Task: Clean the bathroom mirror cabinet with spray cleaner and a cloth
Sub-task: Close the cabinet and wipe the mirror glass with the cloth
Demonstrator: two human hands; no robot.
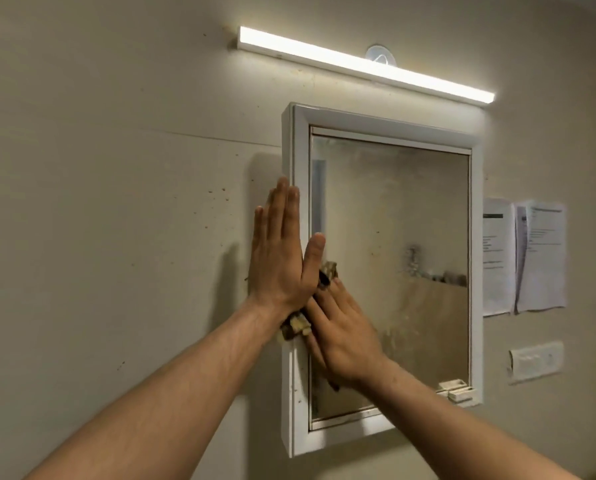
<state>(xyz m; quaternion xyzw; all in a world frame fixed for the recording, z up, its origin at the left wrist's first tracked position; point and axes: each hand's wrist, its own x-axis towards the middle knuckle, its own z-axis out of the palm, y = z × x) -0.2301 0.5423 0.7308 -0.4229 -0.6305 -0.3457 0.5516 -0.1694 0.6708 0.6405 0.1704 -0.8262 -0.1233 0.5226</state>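
My two bare forearms come up from the bottom, the left forearm (172,382) and the right forearm (463,431), and they cross toward the mirror cabinet (386,128), which hangs on a beige wall (116,202) with brown specks all over it. The cabinet has a white frame, and the mirror glass (393,220) is hazy and smeared, worst along the lower half. There's a lit tube light (359,62) right above it, slanting in my view. To the right of the cabinet, two printed papers (539,254) are stuck on the wall, with a white switch plate (535,362) below them.

My left hand (282,258) is flat, with the fingers (282,202) straight and close together pointing up. It lies against the cabinet's left frame edge and isn't gripping anything. My right hand (341,337) is spread flat too, pressing the cloth (295,325) onto the left side of the glass and frame. The cloth is a brownish checked rag that pokes out past my fingertips and beside my left wrist.
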